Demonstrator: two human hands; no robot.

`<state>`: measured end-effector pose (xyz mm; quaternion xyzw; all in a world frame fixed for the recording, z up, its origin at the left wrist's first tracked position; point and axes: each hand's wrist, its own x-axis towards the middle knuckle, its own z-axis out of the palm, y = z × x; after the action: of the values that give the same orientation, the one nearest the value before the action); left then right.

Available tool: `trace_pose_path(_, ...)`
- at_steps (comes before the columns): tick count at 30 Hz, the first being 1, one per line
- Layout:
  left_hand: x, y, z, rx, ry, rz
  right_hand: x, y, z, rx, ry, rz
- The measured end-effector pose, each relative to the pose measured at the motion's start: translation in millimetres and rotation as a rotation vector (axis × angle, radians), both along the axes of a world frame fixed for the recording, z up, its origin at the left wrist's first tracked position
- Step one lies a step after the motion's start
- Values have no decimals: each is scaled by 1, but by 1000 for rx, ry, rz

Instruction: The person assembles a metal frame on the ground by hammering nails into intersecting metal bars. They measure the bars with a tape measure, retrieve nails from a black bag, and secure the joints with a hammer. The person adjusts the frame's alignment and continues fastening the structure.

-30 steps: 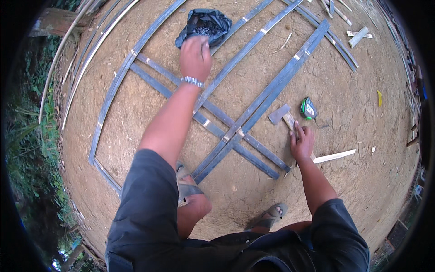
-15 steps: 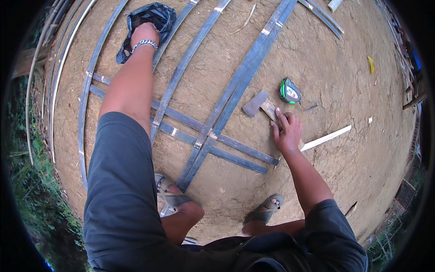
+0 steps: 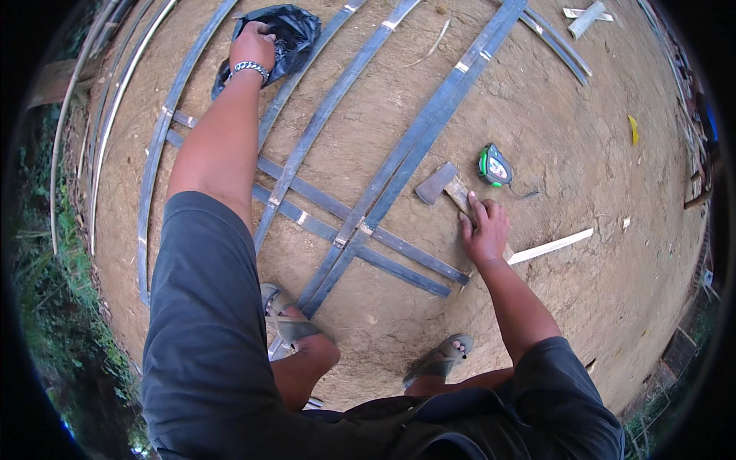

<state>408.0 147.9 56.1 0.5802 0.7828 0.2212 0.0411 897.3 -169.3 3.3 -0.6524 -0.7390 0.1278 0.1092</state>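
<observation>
At the far left, a crumpled black plastic bag (image 3: 300, 34) lies opened over the dark strips, with small greyish bits inside that I cannot make out. My left hand (image 3: 253, 47), a chain bracelet on its wrist, is at the bag's left rim with its fingers curled closed; anything in them is hidden. On the right, my right hand (image 3: 486, 230) is closed around the wooden handle of a hatchet (image 3: 438, 184) lying on the ground. The hatchet's metal head points away to the left. Just beyond it sits a black and green tape measure (image 3: 495, 165).
Long dark flat strips (image 3: 414, 142) lie crossed in a grid on the bare earth (image 3: 399, 322). A pale wooden stick (image 3: 552, 247) is right of my right hand. A yellow piece (image 3: 633, 130) lies farther right. Long poles (image 3: 100, 165) run along the left edge beside green plants (image 3: 46, 284).
My left hand has come up out of the bag to its left rim, baring the inside. The right hand stays on the hatchet handle. The whole view has shifted slightly.
</observation>
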Motion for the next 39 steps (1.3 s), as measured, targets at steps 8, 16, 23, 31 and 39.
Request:
trace_pose_path(8, -8, -12, -1, -253, 97, -101, 5, 2, -1, -22, 4, 20)
trace_pose_path(16, 53, -30, 18, -472, 230, 9, 10, 2, -4, 13, -6, 48)
trace_pose_path(23, 25, -28, -19, -238, 149, 104, 3, 3, -6, 15, -29, 74)
trace_pose_path(31, 18, -28, 2, -42, -125, 163, 6, 2, -8, 21, -62, 85)
trace_pose_path(39, 43, -105, 64, 232, -717, 26, 13, 0, -16, 65, -93, 81)
